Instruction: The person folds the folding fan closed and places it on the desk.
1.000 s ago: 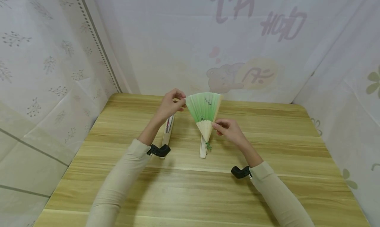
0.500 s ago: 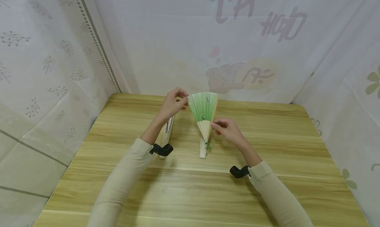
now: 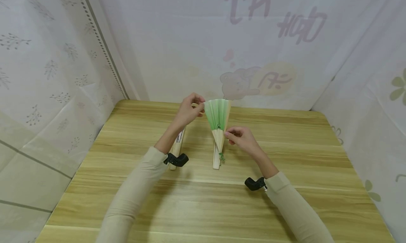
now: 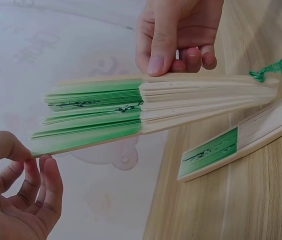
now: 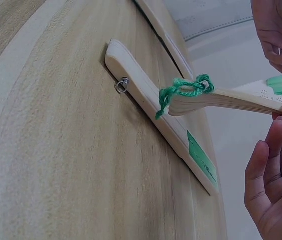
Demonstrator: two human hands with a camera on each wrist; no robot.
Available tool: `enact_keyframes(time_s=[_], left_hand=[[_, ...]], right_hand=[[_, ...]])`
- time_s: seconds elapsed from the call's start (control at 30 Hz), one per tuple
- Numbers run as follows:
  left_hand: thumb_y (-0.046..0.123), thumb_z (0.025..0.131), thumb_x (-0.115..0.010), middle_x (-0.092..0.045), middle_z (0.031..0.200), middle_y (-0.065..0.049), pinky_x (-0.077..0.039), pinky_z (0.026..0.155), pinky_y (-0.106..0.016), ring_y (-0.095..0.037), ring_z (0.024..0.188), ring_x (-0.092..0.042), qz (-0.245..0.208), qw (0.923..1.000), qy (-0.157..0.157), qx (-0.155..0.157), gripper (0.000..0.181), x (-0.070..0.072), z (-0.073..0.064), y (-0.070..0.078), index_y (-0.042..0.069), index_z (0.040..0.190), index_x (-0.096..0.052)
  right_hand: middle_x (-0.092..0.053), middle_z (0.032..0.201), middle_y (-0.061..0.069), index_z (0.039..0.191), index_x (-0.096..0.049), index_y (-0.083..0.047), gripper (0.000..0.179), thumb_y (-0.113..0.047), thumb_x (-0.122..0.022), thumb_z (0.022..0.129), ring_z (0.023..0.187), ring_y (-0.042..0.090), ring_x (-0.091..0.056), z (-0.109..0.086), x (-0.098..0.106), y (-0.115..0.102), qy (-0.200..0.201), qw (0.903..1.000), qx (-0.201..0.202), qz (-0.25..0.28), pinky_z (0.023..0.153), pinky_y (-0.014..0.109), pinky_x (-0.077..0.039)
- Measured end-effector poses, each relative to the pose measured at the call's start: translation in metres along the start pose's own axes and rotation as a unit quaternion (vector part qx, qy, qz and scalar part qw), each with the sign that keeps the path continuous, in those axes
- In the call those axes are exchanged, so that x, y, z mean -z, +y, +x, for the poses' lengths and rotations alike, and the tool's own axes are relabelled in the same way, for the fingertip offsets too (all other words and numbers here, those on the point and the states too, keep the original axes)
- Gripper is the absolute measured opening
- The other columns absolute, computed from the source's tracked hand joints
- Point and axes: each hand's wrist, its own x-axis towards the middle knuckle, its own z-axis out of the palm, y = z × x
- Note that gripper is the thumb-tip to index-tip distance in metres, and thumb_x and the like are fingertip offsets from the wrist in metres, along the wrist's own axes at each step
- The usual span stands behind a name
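Held up over the table is a green and pale-wood folding fan (image 3: 217, 114), partly spread, with a green cord (image 5: 185, 90) tied at its pivot end. My left hand (image 3: 189, 110) pinches the upper left corner between thumb and fingers. On the other side, my right hand (image 3: 242, 139) pinches the outer stick near the lower edge of the green leaf. Beneath it a second folding fan (image 4: 210, 152), folded up and green-leaved, lies on the table; a small metal ring (image 5: 123, 85) shows at its pivot.
A third folded fan (image 3: 177, 144) lies to the left, partly covered by my left wrist and its black camera mount (image 3: 177, 159). The wood-grain table (image 3: 203, 204) ends at printed cloth curtains (image 3: 177, 45) behind and on both sides.
The held fan has narrowed as its left edge came rightward with my left hand. My right hand has shifted only slightly to the left. The two fans on the table lie where they were.
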Motion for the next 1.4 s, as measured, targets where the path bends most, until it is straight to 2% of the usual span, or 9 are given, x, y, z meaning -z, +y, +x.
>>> enact_keyframes(time_s=[0.13,0.33,0.57,0.7,0.8,0.87,1.1,1.3,1.4], left_hand=[[-0.001,0.101,-0.052,-0.057,0.100,-0.015,-0.060,0.075,-0.042,-0.026,0.080,-0.064,0.006,1.0000,0.003,-0.004,0.011,-0.002,0.002,0.002,-0.003,0.111,-0.057],[-0.002,0.101,-0.052,-0.057,0.099,-0.015,-0.057,0.080,-0.055,-0.026,0.079,-0.063,0.001,1.0000,0.006,-0.005,0.010,-0.002,0.002,0.000,-0.003,0.110,-0.057],[-0.003,0.101,-0.052,-0.056,0.098,-0.015,-0.060,0.072,-0.035,-0.025,0.080,-0.064,0.004,0.9999,0.009,-0.002,0.011,0.000,0.001,-0.003,-0.004,0.111,-0.057],[-0.001,0.101,-0.052,-0.056,0.099,-0.015,-0.060,0.074,-0.038,-0.035,0.084,-0.064,0.002,0.9999,0.011,-0.001,0.011,-0.001,0.001,-0.002,-0.004,0.111,-0.057],[-0.001,0.101,-0.052,-0.056,0.099,-0.015,-0.060,0.076,-0.043,-0.048,0.091,-0.062,-0.003,0.9999,0.014,0.003,0.012,-0.001,0.001,-0.001,-0.005,0.112,-0.057],[-0.001,0.101,-0.052,-0.056,0.099,-0.015,-0.059,0.077,-0.046,-0.049,0.092,-0.061,-0.004,0.9998,0.016,0.005,0.012,-0.002,0.001,-0.001,-0.005,0.112,-0.057],[0.000,0.101,-0.052,-0.056,0.100,-0.015,-0.057,0.082,-0.054,-0.024,0.080,-0.064,-0.001,0.9997,0.023,0.008,0.013,-0.004,0.000,0.000,-0.004,0.112,-0.057],[-0.002,0.100,-0.052,-0.056,0.098,-0.015,-0.057,0.082,-0.053,-0.024,0.078,-0.064,-0.001,0.9994,0.030,0.017,0.013,-0.005,0.000,0.001,-0.005,0.112,-0.058],[-0.002,0.099,-0.053,-0.057,0.097,-0.015,-0.058,0.081,-0.050,-0.024,0.077,-0.064,0.002,0.9993,0.033,0.018,0.014,-0.006,0.000,0.001,-0.005,0.112,-0.059]], right_hand=[[-0.061,0.097,0.038,0.108,-0.073,0.003,0.020,-0.014,-0.065,0.102,0.082,0.053,-0.059,0.001,0.000,0.001,0.000,1.0000,0.003,-0.001,0.076,0.062,-0.053],[-0.062,0.097,0.037,0.108,-0.073,0.002,0.020,-0.014,-0.065,0.102,0.078,0.049,-0.060,0.001,0.001,0.002,0.000,0.9999,0.011,-0.005,0.074,0.060,-0.054],[-0.063,0.085,0.027,0.107,-0.071,0.012,0.019,-0.005,-0.064,0.101,0.075,0.045,-0.058,-0.009,0.001,-0.025,-0.009,0.9998,0.015,0.005,0.072,0.054,-0.054],[-0.065,0.081,0.012,0.107,-0.071,0.013,0.018,-0.002,-0.064,0.101,0.077,0.050,-0.057,-0.012,0.001,-0.030,-0.008,0.9998,0.017,0.011,0.072,0.053,-0.055],[-0.066,0.082,0.010,0.107,-0.071,0.012,0.017,-0.002,-0.065,0.100,0.081,0.057,-0.056,-0.012,0.001,-0.029,-0.005,0.9997,0.018,0.018,0.074,0.058,-0.054],[-0.066,0.082,0.011,0.106,-0.071,0.012,0.016,-0.002,-0.065,0.100,0.081,0.057,-0.055,-0.012,0.001,-0.029,-0.004,0.9996,0.019,0.019,0.075,0.062,-0.053],[-0.066,0.082,0.011,0.106,-0.071,0.013,0.017,-0.002,-0.066,0.100,0.075,0.039,-0.061,-0.012,0.000,-0.030,-0.002,0.9997,0.019,0.012,0.075,0.060,-0.053],[-0.065,0.081,0.010,0.107,-0.069,0.016,0.019,-0.002,-0.065,0.100,0.075,0.043,-0.059,-0.012,0.000,-0.031,-0.004,0.9997,0.019,0.015,0.074,0.056,-0.054],[-0.065,0.081,0.012,0.106,-0.070,0.014,0.018,-0.002,-0.065,0.100,0.075,0.044,-0.058,-0.012,0.000,-0.031,-0.004,0.9997,0.019,0.013,0.071,0.046,-0.056]])
